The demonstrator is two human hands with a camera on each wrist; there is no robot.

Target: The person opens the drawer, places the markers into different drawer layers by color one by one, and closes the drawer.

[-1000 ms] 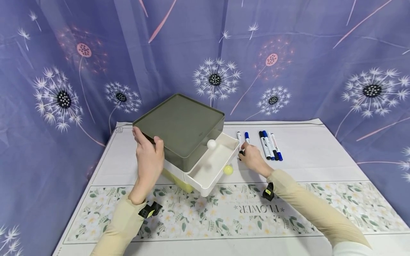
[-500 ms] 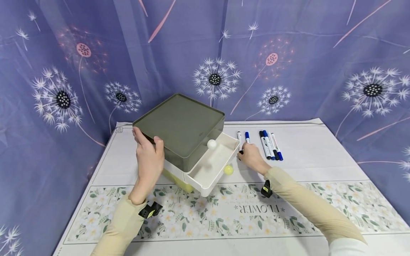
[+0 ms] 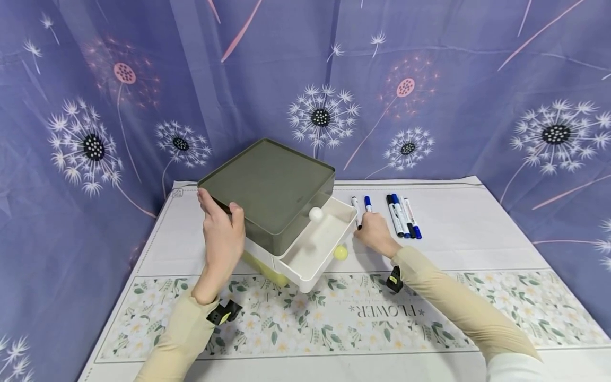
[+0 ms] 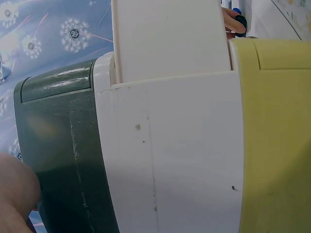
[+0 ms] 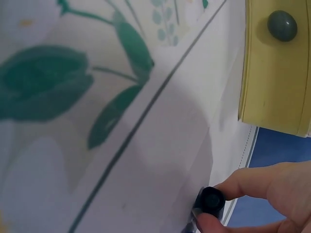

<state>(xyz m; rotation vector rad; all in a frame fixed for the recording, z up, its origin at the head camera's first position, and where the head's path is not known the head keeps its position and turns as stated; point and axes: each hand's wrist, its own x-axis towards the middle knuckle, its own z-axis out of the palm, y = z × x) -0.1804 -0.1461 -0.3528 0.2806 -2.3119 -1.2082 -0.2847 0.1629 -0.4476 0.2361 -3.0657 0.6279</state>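
A small three-tier drawer unit has a dark green top tier (image 3: 269, 185), a white middle tier (image 4: 170, 145) and a yellow bottom tier (image 4: 277, 126). Its white drawer (image 3: 315, 249) is pulled out. My left hand (image 3: 221, 239) rests against the left side of the green tier, fingers extended up along its edge. To the right of the drawer, my right hand (image 3: 377, 233) pinches a whiteboard marker (image 5: 212, 200) by its black end between thumb and finger. A blue-capped marker (image 3: 368, 203) lies just beyond that hand, partly hidden by it.
Several more markers (image 3: 401, 217) lie side by side to the right. A white knob (image 3: 316, 214) is on the green tier's front, a yellow knob (image 3: 340, 253) on the white drawer, a green knob (image 5: 282, 25) on the yellow tier. A floral-printed mat (image 3: 296, 323) covers the table; a purple curtain (image 3: 238, 106) hangs behind.
My right hand has shifted slightly to the left, and the marker it pinches has moved a little with it. My left hand and the drawer unit have stayed put.
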